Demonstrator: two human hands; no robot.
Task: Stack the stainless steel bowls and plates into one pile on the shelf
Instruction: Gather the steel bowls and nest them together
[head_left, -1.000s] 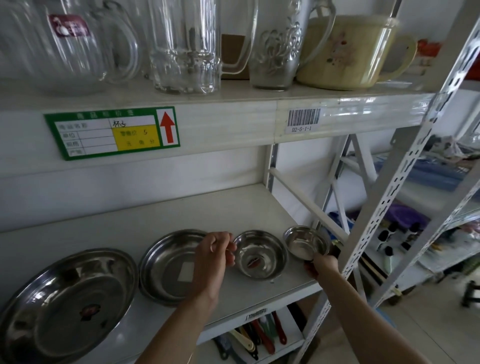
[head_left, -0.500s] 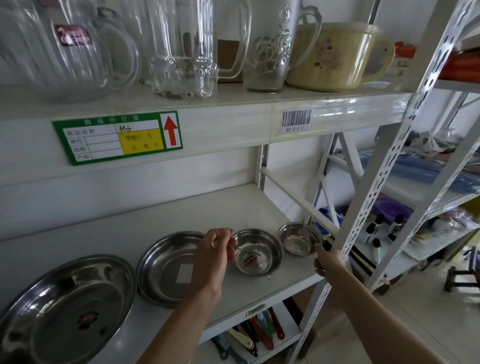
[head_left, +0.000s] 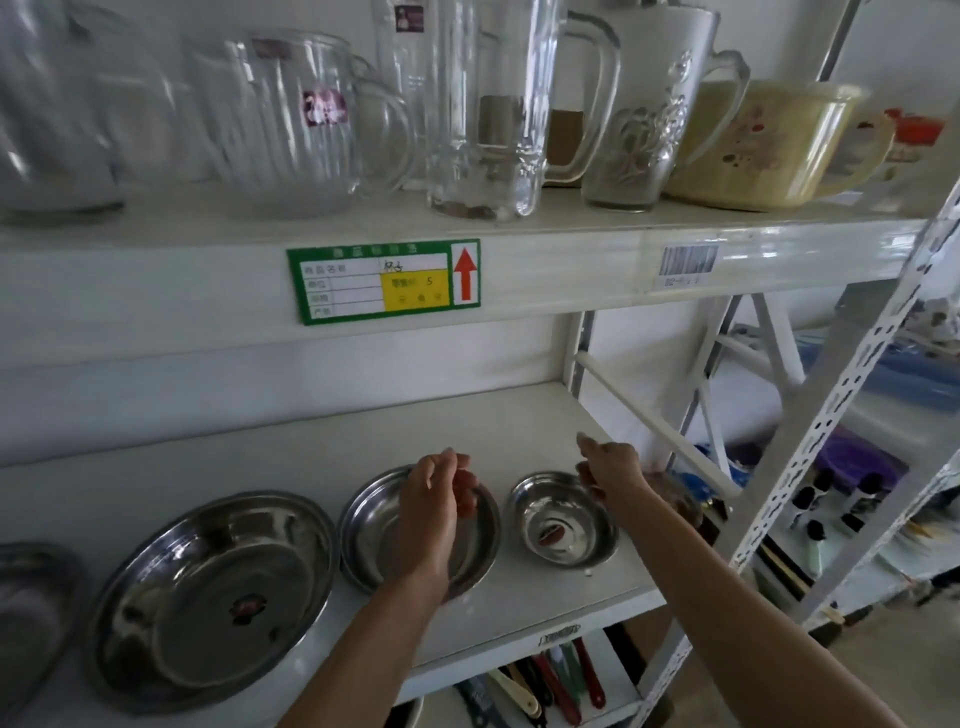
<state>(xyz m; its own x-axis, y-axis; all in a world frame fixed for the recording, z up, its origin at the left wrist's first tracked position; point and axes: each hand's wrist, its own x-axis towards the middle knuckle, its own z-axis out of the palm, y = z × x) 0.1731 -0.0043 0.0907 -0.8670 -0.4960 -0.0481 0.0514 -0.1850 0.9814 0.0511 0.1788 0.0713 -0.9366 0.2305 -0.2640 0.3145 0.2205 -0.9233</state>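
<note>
Steel pieces lie unstacked in a row on the white metal shelf (head_left: 322, 447): a wide round stainless plate (head_left: 208, 597), a mid-sized round stainless dish (head_left: 374, 535), a small shiny stainless bowl (head_left: 563, 525), and a smaller steel bowl (head_left: 680, 501) mostly hidden behind the right forearm. Left hand (head_left: 431, 499) hovers over the dish, fingers loosely curled, holding nothing. Right hand (head_left: 608, 467) hangs above the small bowl's rim, fingers relaxed and apart, also empty. Stacking seems barely begun; next probably means grasping a bowl rim and nesting it leftward.
</note>
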